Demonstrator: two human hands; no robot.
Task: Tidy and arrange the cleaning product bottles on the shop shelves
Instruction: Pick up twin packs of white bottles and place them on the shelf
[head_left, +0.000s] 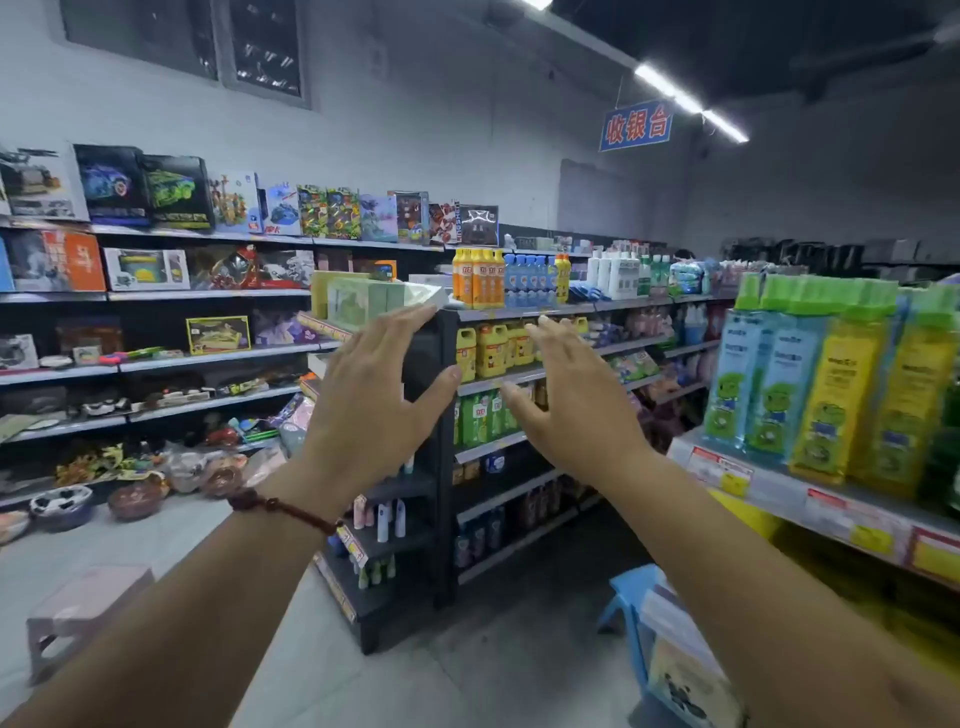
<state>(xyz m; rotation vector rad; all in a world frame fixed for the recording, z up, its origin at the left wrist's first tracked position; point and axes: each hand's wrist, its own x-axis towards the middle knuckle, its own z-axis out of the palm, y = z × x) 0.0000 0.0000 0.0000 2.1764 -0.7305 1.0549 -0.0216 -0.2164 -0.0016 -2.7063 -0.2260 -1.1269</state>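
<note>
**Cleaning product bottles on two shelf units, both hands free**

Cleaning product bottles fill the black shelf unit straight ahead. Orange bottles and blue bottles stand in tight upright rows on its top tier, yellow jugs sit on the tier below, and green bottles on the third. The lower tiers hold darker bottles that are too dim to name. A nearer shelf juts in from the right, with price tags along its front lip. On it, tall green-capped packs stand side by side close to the edge: blue packs, then yellow packs.

Between the two units an aisle of grey floor runs away from the camera. A blue stool stands in it against the near shelf's base. A wider stretch of floor opens on the left, where a pink stool stands, with balls and loose goods along the foot of the wall shelves of toy boxes.

The left hand, with a dark beaded bracelet at the wrist, and the right hand are raised in the air before the black unit. Their fingers are spread and relaxed, palms facing away, grasping nothing and well apart from the bottles.
</note>
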